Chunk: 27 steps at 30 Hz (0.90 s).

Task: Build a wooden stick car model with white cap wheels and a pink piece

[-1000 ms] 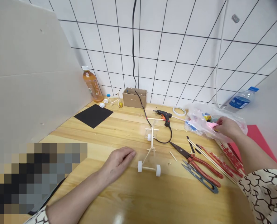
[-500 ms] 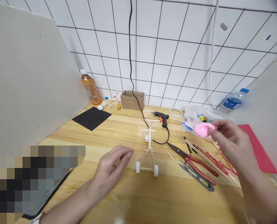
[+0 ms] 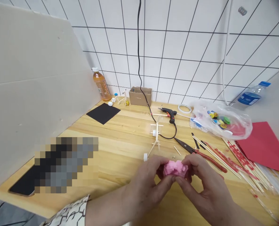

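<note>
Both hands grip a crumpled lump of pink modelling clay (image 3: 175, 168) above the front of the table. My left hand (image 3: 150, 180) pinches its left side between thumb and fingers. On the other side my right hand (image 3: 204, 185) does the same, and the two thumbs nearly meet at the lump's lower edge. Just beyond stands a small wheeled frame of wooden sticks (image 3: 156, 135) with white wheels; my left hand hides part of its near end. Long-nose pliers (image 3: 187, 147) with red handles lie past my right hand, partly covered by it.
A black glue gun (image 3: 169, 114) with its cable lies behind the frame. Skewers (image 3: 216, 155), red paper (image 3: 266, 141) and a plastic bag of coloured caps (image 3: 243, 125) are on the right. Black paper (image 3: 103, 113), a cardboard box (image 3: 140, 96) and a drink bottle (image 3: 102, 86) stand farther back left.
My right hand has brought the pink clay from the right down to the front middle. My left hand has moved right and now grips it too. The view has shifted slightly right.
</note>
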Tool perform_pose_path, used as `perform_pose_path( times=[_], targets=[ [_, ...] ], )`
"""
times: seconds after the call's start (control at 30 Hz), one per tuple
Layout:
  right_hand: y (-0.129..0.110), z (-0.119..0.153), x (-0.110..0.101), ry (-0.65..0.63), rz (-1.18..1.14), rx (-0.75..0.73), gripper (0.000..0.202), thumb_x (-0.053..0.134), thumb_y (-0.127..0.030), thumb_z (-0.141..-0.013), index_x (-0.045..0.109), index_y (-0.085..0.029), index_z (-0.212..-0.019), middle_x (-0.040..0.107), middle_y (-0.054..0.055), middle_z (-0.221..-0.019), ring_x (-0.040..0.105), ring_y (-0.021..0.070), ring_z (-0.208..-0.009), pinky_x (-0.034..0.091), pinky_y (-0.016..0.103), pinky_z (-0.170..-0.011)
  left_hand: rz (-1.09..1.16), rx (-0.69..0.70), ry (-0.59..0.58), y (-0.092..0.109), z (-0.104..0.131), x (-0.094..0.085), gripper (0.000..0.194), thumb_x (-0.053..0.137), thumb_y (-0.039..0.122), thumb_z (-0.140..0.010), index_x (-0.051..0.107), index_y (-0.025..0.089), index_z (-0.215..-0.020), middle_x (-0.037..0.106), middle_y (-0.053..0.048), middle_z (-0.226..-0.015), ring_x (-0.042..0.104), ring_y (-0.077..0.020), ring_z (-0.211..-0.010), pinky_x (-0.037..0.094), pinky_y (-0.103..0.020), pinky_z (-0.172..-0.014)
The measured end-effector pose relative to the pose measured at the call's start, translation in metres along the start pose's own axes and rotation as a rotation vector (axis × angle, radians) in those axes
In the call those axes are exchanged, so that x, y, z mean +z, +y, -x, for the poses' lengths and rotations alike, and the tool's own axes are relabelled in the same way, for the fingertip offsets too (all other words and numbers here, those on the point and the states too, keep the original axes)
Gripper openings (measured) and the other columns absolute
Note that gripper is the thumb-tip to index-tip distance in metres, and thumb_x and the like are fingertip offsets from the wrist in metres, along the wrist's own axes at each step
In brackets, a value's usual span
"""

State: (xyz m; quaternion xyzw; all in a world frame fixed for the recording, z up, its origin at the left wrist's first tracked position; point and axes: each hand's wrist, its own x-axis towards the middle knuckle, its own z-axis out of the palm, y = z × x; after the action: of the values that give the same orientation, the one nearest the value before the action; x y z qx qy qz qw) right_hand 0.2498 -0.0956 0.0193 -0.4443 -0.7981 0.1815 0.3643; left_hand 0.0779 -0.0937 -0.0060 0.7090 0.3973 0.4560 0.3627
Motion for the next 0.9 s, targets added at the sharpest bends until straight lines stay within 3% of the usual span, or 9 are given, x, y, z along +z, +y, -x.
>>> perform_pose_path(
  times=[0.2, 0.3, 0.63, 0.9],
  targets=[
    [0.001, 0.001, 0.014, 0.002, -0.038, 0.013, 0.015, 0.047, -0.011, -0.081, 0.047, -0.025, -0.089, 0.053, 0.001, -0.074, 0.053, 0.0140, -0.065, 0.048, 0.025, -0.055, -0.150, 0.104, 0.002, -0.005, 0.004, -0.005, 0.012, 0.050, 0.017, -0.083, 0.057, 0.016, -0.092, 0.062, -0.003, -0.068, 0.054, -0.0107, -0.059, 0.045, -0.022, -0.056],
    [0.001, 0.000, 0.016, -0.004, -0.109, 0.037, 0.016, 0.044, -0.010, -0.082, 0.047, -0.024, -0.089, 0.054, 0.000, -0.072, 0.055, 0.0133, -0.063, 0.048, 0.024, -0.055, -0.090, 0.087, -0.013, -0.004, 0.002, -0.008, 0.012, 0.050, 0.017, -0.083, 0.059, 0.015, -0.090, 0.061, -0.003, -0.066, 0.052, -0.0103, -0.057, 0.044, -0.022, -0.054],
    [0.005, -0.001, 0.005, -0.189, -0.655, 0.392, 0.008, 0.045, -0.025, -0.089, 0.050, -0.023, -0.096, 0.057, 0.001, -0.082, 0.057, 0.0106, -0.073, 0.049, 0.019, -0.064, 0.625, -0.393, -0.126, 0.004, -0.005, -0.016, 0.019, 0.056, 0.027, -0.082, 0.063, 0.009, -0.085, 0.059, -0.003, -0.067, 0.052, -0.0084, -0.059, 0.045, -0.019, -0.056],
    [0.014, -0.009, 0.002, -0.263, -0.803, 0.566, 0.015, 0.049, -0.033, -0.088, 0.052, -0.022, -0.098, 0.057, 0.001, -0.083, 0.056, 0.0109, -0.073, 0.048, 0.022, -0.065, 0.695, -0.488, -0.117, 0.002, -0.010, -0.016, 0.025, 0.057, 0.032, -0.081, 0.063, 0.008, -0.087, 0.061, -0.005, -0.069, 0.054, -0.0085, -0.059, 0.045, -0.020, -0.056]
  ],
)
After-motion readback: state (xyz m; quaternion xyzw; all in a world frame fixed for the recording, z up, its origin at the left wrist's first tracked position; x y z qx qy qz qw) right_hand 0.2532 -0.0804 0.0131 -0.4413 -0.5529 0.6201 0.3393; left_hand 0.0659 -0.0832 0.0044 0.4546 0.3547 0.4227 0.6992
